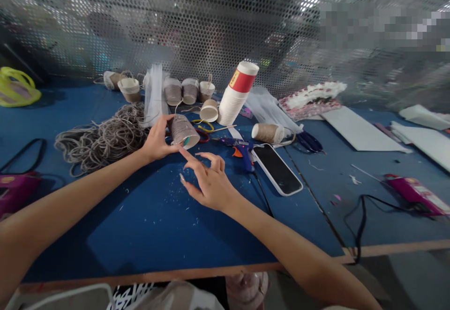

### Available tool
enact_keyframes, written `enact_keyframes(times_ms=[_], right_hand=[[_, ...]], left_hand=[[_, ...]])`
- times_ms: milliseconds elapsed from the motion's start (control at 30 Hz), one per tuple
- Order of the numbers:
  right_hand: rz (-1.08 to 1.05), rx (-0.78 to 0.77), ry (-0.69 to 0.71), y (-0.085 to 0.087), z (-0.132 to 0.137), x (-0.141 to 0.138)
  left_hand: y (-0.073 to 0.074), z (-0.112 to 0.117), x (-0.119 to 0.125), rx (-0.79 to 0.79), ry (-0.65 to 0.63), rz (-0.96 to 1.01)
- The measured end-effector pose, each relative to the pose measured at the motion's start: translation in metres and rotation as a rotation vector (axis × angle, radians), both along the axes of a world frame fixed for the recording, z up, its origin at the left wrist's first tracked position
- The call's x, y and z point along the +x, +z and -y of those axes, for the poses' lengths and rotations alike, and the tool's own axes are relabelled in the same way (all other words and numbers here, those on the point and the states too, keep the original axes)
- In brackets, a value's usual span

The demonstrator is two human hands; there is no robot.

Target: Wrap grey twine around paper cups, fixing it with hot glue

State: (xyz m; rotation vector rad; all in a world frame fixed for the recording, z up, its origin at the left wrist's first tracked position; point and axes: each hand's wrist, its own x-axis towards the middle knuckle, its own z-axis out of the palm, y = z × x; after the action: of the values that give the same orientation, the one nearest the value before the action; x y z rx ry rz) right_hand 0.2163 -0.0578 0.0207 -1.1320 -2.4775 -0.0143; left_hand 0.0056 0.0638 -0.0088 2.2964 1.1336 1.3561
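My left hand grips a paper cup wrapped in grey cord, tilted so its open mouth faces me. The index finger of my right hand reaches to the cup's lower rim; its other fingers are apart and hold nothing. Left of the cup lies a tangled heap of grey cord. Right of it are a blue glue gun with an orange trigger and scissors with yellow and red handles. Behind stands a leaning stack of white paper cups with a red band.
Several cord-wrapped cups line the back near a perforated metal screen. A phone lies right of the glue gun. Clear glue sticks, another wrapped cup, dark blue scissors and white boards are also on the blue table.
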Motion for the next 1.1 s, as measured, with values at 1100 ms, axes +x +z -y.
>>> enact_keyframes(times_ms=[1100], right_hand=[[-0.117,-0.051,-0.057,0.0001,0.0058,-0.0021]], left_hand=[[0.0006,0.0045,0.0056,0.044,0.046,-0.006]])
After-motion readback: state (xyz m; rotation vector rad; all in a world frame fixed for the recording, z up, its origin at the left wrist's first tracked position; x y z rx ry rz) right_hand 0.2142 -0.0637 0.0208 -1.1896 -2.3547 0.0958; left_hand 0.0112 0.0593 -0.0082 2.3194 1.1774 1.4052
